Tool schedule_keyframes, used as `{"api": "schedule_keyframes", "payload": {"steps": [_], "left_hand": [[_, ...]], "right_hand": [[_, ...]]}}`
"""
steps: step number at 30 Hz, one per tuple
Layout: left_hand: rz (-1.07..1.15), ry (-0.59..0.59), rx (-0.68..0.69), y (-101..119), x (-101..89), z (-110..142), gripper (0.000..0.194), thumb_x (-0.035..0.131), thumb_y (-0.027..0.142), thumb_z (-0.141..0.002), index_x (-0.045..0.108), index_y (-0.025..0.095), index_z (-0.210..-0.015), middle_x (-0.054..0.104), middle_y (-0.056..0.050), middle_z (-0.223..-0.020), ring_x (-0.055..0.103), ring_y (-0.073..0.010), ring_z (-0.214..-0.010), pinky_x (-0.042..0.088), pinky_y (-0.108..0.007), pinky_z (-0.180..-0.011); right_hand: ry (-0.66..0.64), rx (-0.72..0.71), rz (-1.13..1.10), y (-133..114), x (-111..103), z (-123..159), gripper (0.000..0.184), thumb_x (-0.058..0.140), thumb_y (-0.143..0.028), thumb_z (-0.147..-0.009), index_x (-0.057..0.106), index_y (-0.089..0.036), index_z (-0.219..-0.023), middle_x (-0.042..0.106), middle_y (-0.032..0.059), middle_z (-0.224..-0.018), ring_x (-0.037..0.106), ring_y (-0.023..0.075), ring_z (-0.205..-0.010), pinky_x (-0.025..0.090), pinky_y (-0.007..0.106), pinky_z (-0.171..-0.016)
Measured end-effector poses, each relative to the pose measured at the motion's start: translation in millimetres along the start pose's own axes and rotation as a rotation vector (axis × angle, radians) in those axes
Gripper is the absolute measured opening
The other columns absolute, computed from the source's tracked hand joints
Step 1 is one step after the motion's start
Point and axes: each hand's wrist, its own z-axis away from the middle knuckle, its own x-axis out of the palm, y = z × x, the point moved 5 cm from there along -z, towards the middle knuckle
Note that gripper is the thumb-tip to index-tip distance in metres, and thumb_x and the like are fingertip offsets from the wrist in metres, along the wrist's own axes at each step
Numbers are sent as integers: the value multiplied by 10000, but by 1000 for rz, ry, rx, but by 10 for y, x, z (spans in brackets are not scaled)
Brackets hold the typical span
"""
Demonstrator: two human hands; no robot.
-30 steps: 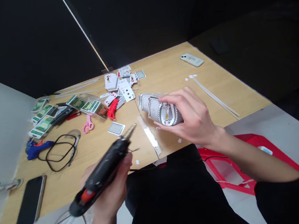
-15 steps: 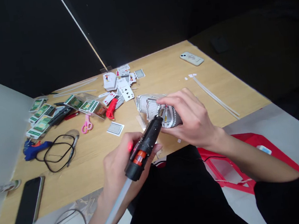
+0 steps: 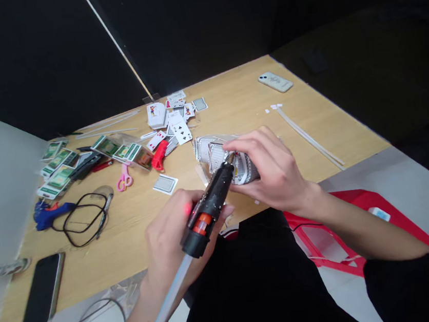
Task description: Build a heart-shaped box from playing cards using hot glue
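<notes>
My left hand (image 3: pixel 170 233) is wrapped round a black glue gun (image 3: pixel 213 200), its nozzle pointing away from me. A long clear glue stick (image 3: pixel 168 295) sticks out of its rear end, and a red light glows beside my thumb. In my right hand (image 3: pixel 273 170) is a piece built of folded playing cards (image 3: pixel 215 150), gripped between thumb and fingers. The nozzle tip is at the card piece, close to my right fingertips; whether it touches cannot be made out. My hand covers the right part of the piece.
Loose playing cards (image 3: pixel 180 128) lie behind, near a red tool (image 3: pixel 159 156), pink scissors (image 3: pixel 124 177) and card packs (image 3: pixel 134 154). A blue glue gun (image 3: pixel 52 214) and phone (image 3: pixel 43 291) are left. Glue sticks (image 3: pixel 310 137) and another phone (image 3: pixel 275 81) lie right, above a red stool (image 3: pixel 375 215).
Almost nothing differs. The glue gun and my left hand have shifted very slightly, and the nozzle stays at the card piece. My right hand keeps its hold.
</notes>
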Motion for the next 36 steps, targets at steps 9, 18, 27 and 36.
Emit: {"api": "schedule_keyframes", "payload": {"steps": [9,18,27,36], "left_hand": [[-22,-18,-46,-25,12,12,239,797,408,-1018,661,221,-959,670,31,-766,641,-115,-649,505,-246,-640],[-50,-34,-85,-36,37,22,354,763,446,-1030,571,220,-837,564,53,-679,555,-106,-580,433,-245,-587],[-56,-36,-124,-54,40,51,376,773,455,-1016,551,223,-819,557,56,-671,527,-106,-564,411,-244,-571],[-51,-26,-99,-39,29,54,391,771,401,-1020,506,226,-792,517,68,-655,502,-88,-552,393,-233,-558]], "right_hand": [[-1,-18,18,-15,2,-2,358,694,-326,-1051,622,-148,-1353,770,163,-1165,716,323,-1056,613,496,-898],[-7,-2,13,-14,7,3,357,686,-345,-1064,629,-156,-1361,763,148,-1170,717,317,-1075,610,491,-912],[-6,-2,12,-24,3,-6,356,696,-325,-1056,633,-154,-1362,765,149,-1170,718,318,-1071,615,499,-908],[-3,-26,60,-38,1,-10,345,712,-274,-1031,630,-132,-1334,774,168,-1165,711,314,-1046,618,483,-891]]}}
